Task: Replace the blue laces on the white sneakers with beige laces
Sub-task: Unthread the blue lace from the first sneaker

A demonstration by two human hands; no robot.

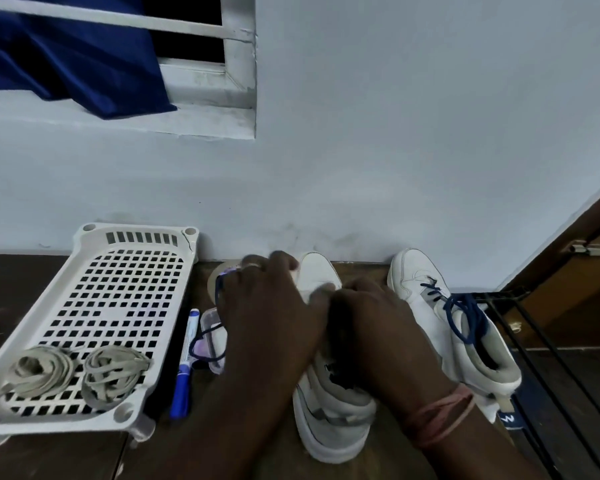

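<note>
Blue lace (219,344), soft and floppy, hangs from my left hand (274,306), which pinches it beside the sneaker (329,410) under both hands, while my right hand (374,327) curls over the shoe, so I should pull near the holes.

You face a pale blue-grey painted wall (395,133) that fills most of the view, scuffed and smudged low down where it meets the dark brown wooden surface (14,306) below you. At upper left sits a white-framed window (239,74) with a white horizontal bar (118,17) across it, dark beyond the opening. A deep blue curtain (66,57) hangs over its left part. At right, a brown wooden door frame (568,244) slants into view. The light is dim and even.
</note>
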